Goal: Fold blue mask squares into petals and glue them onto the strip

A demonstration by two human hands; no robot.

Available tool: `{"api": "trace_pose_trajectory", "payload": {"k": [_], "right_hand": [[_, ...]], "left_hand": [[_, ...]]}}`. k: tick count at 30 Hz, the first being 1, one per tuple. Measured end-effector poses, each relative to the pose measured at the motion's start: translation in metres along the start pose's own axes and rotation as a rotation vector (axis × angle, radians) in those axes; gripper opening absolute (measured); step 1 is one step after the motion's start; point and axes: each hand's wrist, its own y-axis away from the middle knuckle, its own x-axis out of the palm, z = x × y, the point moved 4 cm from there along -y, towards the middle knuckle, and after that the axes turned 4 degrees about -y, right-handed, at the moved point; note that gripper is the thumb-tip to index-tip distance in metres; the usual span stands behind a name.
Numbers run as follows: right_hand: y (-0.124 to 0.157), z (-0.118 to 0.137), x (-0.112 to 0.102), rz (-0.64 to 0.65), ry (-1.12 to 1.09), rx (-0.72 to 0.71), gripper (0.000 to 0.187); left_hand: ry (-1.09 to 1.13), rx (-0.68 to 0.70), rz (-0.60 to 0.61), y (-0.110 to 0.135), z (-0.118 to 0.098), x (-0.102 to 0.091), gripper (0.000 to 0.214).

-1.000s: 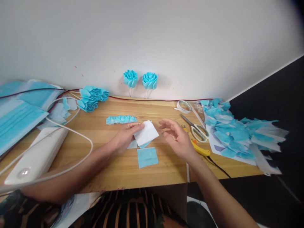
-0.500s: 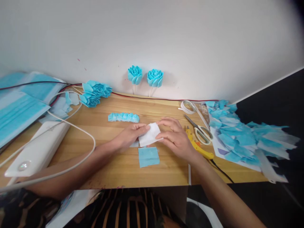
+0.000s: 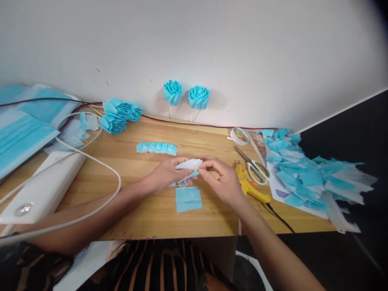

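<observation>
Between my two hands is a small square of thin white-and-blue fabric (image 3: 190, 164), its near edge folded up so that the blue side shows. My left hand (image 3: 166, 174) is closed on its left end, thumb on top. With thumb and fingertips, my right hand (image 3: 220, 176) pinches the right end. Just below them a blue fabric square (image 3: 188, 199) lies flat on the wooden table (image 3: 121, 210). Behind my left hand lies a row of folded blue petals (image 3: 157, 148).
Two blue fabric roses (image 3: 199, 97) on sticks lean at the wall; more roses (image 3: 119, 115) lie left. Scissors (image 3: 256, 169), a yellow glue gun (image 3: 254, 192), a tape roll (image 3: 239, 136) and a petal pile (image 3: 312, 178) are right. A white cable (image 3: 112, 167) loops over my left forearm.
The white square, held fairly flat before, is now bent over with its blue side showing at the near edge. My right hand has moved slightly left and its fingers have closed in.
</observation>
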Motion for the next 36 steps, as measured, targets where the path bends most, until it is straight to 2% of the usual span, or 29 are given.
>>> {"api": "trace_pose_trajectory", "payload": {"k": [3,9,13,18,24,27,29,32,34,36], "right_hand": [[-0.001,-0.004,0.003,-0.005,-0.061,0.089,0.006],[-0.002,-0.004,0.003,-0.064,-0.076,0.143,0.002],[-0.003,-0.005,0.004,-0.084,-0.145,0.181,0.016],[-0.006,-0.004,0.004,-0.099,-0.18,0.179,0.03],[-0.015,-0.003,-0.005,0.083,-0.37,0.247,0.044],[-0.02,0.001,-0.009,0.191,-0.313,0.25,0.058],[-0.026,0.002,-0.008,0.228,-0.222,0.237,0.06],[-0.035,0.002,-0.008,0.218,-0.132,0.195,0.057],[-0.041,0.0,-0.008,0.179,-0.15,0.174,0.056],[-0.044,-0.002,-0.009,0.088,-0.232,0.152,0.056]], "left_hand": [[0.001,0.011,-0.002,0.0,-0.001,0.0,0.032],[-0.022,0.027,-0.007,0.002,-0.004,0.002,0.036],[-0.023,0.066,0.003,0.003,-0.009,0.001,0.038],[-0.272,0.219,-0.183,0.002,-0.016,-0.007,0.046],[-0.402,0.281,-0.21,0.001,-0.019,-0.009,0.055],[-0.468,0.321,-0.223,0.003,-0.022,-0.008,0.057],[-0.491,0.338,-0.242,0.004,-0.023,-0.009,0.058],[-0.428,0.33,-0.278,0.004,-0.026,-0.014,0.063],[-0.284,0.322,-0.306,0.004,-0.029,-0.018,0.068],[-0.089,0.341,-0.35,0.005,-0.033,-0.022,0.071]]}}
